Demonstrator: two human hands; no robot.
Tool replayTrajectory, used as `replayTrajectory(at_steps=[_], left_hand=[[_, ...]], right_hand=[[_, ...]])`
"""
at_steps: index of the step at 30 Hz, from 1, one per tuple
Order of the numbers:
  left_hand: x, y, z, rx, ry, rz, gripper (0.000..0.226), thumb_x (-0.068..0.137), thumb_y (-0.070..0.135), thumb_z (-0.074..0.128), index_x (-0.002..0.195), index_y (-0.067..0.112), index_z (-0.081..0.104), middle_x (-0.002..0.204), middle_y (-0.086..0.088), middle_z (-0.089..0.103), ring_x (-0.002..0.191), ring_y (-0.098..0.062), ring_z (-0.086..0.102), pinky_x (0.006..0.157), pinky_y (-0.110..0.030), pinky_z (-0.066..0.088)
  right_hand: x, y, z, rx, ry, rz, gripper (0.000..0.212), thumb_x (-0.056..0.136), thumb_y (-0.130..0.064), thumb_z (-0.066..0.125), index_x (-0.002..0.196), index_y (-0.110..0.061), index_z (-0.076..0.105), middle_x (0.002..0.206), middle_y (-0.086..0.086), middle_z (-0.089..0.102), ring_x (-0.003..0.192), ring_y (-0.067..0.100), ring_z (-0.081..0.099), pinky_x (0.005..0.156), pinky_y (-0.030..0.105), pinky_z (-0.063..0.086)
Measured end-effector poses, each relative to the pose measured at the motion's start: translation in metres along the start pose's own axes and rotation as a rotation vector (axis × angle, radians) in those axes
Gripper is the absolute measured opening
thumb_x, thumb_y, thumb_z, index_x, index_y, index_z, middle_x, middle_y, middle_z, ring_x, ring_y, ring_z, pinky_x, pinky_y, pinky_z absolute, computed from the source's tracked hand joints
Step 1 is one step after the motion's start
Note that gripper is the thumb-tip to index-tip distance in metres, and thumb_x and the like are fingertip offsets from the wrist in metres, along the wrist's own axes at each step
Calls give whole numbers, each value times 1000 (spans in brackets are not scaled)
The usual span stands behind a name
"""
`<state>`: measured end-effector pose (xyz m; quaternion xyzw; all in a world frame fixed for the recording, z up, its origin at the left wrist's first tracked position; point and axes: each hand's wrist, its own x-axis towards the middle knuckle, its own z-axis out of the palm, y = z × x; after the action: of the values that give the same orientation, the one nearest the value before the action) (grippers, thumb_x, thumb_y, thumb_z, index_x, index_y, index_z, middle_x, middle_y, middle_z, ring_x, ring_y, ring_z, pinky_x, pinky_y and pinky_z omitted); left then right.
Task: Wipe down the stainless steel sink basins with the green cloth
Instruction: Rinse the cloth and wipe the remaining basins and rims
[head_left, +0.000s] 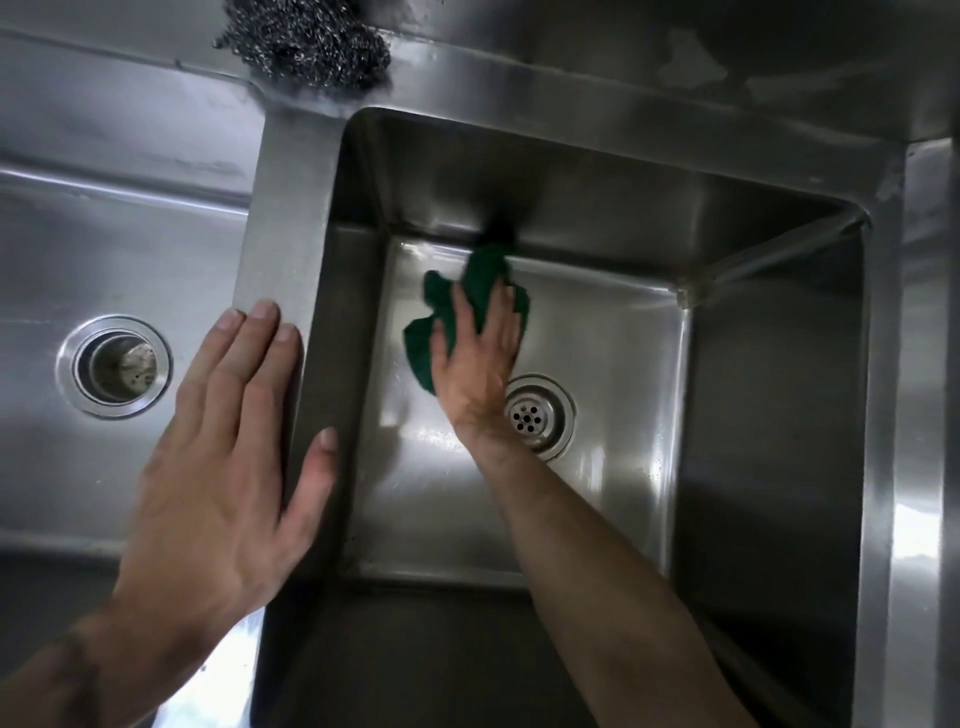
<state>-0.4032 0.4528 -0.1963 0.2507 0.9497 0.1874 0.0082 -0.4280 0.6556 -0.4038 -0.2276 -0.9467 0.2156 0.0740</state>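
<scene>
Right hand (475, 358), fingers straight, presses the crumpled green cloth (485, 278) against the floor of the right stainless steel sink basin (769, 389), beside its round perforated drain (537, 415). Left hand (223, 457), fingers extended, rests flat on the steel divider (280, 218) between basins.

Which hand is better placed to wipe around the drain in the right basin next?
Right, probably. The right hand presses the cloth flat on the basin floor, just beside the drain. The left hand lies flat up on the divider, holding nothing.
</scene>
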Motion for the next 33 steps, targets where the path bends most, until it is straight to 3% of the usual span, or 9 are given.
replayTrajectory(at_steps=[3, 8, 13, 19, 23, 26, 28, 31, 33], left_hand=[[0, 0, -1, 3, -6, -19, 67, 104, 32, 45, 156, -9, 38, 170, -24, 31, 162, -38, 23, 135, -41, 14], [-2, -1, 0, 11, -15, -28, 67, 105, 33, 46, 158, -7, 38, 170, -23, 31, 162, -37, 23, 135, -42, 16], [-3, -2, 0, 26, -33, -37, 67, 105, 33, 47, 159, -6, 36, 172, -20, 30, 163, -35, 21, 134, -44, 18], [-3, 0, -1, 46, -37, -42, 67, 106, 33, 45, 160, -5, 37, 171, -19, 31, 163, -34, 23, 134, -41, 18], [-3, 1, -2, 39, -34, -47, 66, 105, 32, 46, 160, -4, 37, 172, -18, 30, 163, -32, 22, 134, -38, 17], [-3, 0, -2, 34, -29, -60, 66, 105, 32, 46, 161, -2, 37, 173, -15, 30, 164, -29, 22, 134, -35, 16], [-3, -1, -2, 25, -27, -61, 65, 105, 32, 46, 161, -1, 38, 173, -15, 31, 164, -28, 21, 134, -34, 15], [-3, 0, -2, 21, -31, -58, 64, 106, 31, 44, 161, -1, 37, 173, -15, 30, 165, -27, 19, 135, -35, 15], [-3, 0, -2, 18, -40, -54, 64, 107, 30, 43, 161, -2, 37, 173, -16, 29, 165, -28, 18, 135, -39, 17]], right_hand=[[6, 10, -3, 23, -55, -169, 50, 103, -40, 48, 147, -20, 58, 164, 22, 34, 154, 42, 29, 128, 54, 23], [7, 35, -15, 16, 17, 153, 50, 106, -42, 48, 152, -23, 52, 165, 21, 32, 154, 39, 27, 124, 58, 28], [-32, 60, -28, -29, -138, -134, 49, 107, -40, 49, 153, -24, 50, 168, 18, 25, 157, 38, 21, 128, 53, 23], [-45, -14, -4, 117, 31, 196, 45, 107, -38, 45, 144, -17, 60, 160, 22, 40, 149, 40, 37, 119, 56, 39], [-20, -81, 2, 529, -5, 232, 43, 104, -36, 54, 145, -22, 57, 149, 10, 52, 137, 29, 53, 116, 43, 44], [5, -100, -5, 820, -51, 472, 60, 98, -38, 67, 153, -24, 44, 145, 6, 60, 133, 21, 57, 114, 29, 44], [21, -107, -10, 928, -95, 647, 60, 96, -45, 70, 148, -25, 49, 135, 4, 68, 125, 22, 64, 110, 33, 49], [32, -126, -34, 959, -87, 682, 63, 90, -63, 62, 142, -28, 58, 130, -1, 71, 122, 17, 65, 110, 39, 51], [25, -140, -57, 963, -32, 582, 58, 94, -61, 58, 143, -29, 58, 136, -5, 68, 127, 12, 61, 113, 33, 47]])
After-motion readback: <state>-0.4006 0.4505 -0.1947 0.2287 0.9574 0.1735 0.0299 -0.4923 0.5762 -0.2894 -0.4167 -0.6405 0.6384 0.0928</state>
